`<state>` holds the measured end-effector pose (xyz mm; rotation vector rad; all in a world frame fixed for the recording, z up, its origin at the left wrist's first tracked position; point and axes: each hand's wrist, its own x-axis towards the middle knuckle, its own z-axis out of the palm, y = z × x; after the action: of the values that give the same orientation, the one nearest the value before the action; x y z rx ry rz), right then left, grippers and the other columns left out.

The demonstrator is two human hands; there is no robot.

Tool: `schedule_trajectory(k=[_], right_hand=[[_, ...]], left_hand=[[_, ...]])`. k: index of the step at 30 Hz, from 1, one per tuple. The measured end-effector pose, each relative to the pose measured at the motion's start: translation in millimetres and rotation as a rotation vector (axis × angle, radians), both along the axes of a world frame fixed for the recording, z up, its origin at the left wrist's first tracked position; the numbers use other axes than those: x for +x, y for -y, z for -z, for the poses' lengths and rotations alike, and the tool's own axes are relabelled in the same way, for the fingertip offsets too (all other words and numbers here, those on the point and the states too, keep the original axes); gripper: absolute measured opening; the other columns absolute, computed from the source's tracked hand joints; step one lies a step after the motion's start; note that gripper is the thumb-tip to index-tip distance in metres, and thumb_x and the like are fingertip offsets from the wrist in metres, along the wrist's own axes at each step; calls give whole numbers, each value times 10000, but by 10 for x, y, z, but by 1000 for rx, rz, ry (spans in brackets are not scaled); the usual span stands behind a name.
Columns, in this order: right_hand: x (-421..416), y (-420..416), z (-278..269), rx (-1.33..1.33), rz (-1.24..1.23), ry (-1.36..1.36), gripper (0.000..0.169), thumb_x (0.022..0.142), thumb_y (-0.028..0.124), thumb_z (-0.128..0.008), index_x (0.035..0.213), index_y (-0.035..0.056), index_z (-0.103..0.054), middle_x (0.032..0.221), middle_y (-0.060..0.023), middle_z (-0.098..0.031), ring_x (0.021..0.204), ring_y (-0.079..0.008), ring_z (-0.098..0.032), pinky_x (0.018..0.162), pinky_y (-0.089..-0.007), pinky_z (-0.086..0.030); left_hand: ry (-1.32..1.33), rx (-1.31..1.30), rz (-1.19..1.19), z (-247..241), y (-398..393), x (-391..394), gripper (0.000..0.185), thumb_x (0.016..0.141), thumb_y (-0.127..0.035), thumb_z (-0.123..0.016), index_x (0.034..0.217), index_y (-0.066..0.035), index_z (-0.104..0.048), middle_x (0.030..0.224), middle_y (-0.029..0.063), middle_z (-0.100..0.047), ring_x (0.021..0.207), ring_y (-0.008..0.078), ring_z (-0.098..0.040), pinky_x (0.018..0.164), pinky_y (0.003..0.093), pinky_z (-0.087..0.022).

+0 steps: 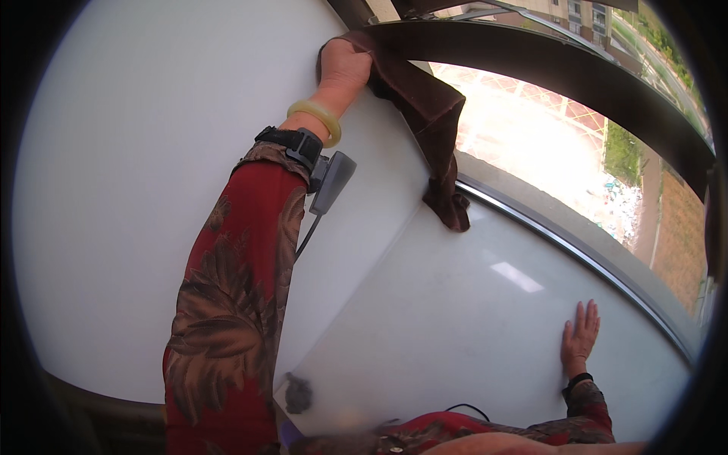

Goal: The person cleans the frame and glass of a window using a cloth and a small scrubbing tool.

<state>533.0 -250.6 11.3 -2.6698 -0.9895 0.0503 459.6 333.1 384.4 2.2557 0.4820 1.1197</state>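
My left hand (344, 65) reaches up to the corner where the white wall (131, 187) meets the dark window frame (512, 54). It grips a dark brown cloth (429, 114), pressed up against that corner. The loose part of the cloth drapes down past the frame, and its crumpled end reaches the white window sill (421, 318). Lower right, my right hand (580, 335) rests palm down on the sill with nothing in it, its thumb apart from the fingers.
A dark grey fuzzy clump (298, 393) lies at the sill's near left corner. Along the sill's outer edge runs a metal window track (546, 233). The window is open above it, with paved ground far below. A grey device (334, 183) with a cable is strapped to my left wrist.
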Motion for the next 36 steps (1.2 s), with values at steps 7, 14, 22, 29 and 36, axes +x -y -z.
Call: schedule_trajectory(k=[7, 14, 22, 29, 36], right_hand=[[4, -29, -30, -9, 5, 0, 558, 874, 230, -506, 1405, 101, -393, 1511, -154, -273, 1412, -323, -225, 1152, -468, -119], [15, -14, -88, -33, -6, -10, 558, 878, 241, -485, 1404, 81, -388, 1509, -168, -270, 1411, -330, -225, 1152, -470, -112], [11, -16, -20, -32, -9, 9, 558, 883, 244, -483, 1408, 84, -382, 1512, -166, -268, 1412, -328, -223, 1152, -472, -107], [4, -54, 24, -20, 1, -3, 548, 886, 252, -485, 1401, 87, -398, 1512, -156, -274, 1414, -325, -219, 1153, -470, -110], [5, -69, 73, 0, -7, -2, 545, 889, 234, -491, 1403, 83, -393, 1513, -159, -270, 1417, -324, -210, 1155, -464, -112]], left_hand=[[-52, -122, 125, -9, 166, 65, 159, 709, 9, -565, 802, 22, -693, 739, 42, -670, 698, 122, -594, 650, 288, -489], [85, -566, 202, 6, 278, 37, 152, 826, 1, -584, 961, 2, -655, 874, 75, -675, 735, 175, -643, 649, 309, -525], [12, -548, 203, -3, 213, 34, 144, 838, -22, -584, 967, -7, -645, 859, 74, -669, 727, 174, -642, 628, 303, -522], [-26, -611, 210, 84, 163, 31, 136, 837, -34, -588, 960, -31, -647, 843, 57, -665, 716, 167, -640, 627, 304, -523], [-36, -585, 104, 156, 99, 33, 144, 836, -56, -594, 970, -33, -641, 826, 56, -658, 707, 171, -638, 616, 310, -518]])
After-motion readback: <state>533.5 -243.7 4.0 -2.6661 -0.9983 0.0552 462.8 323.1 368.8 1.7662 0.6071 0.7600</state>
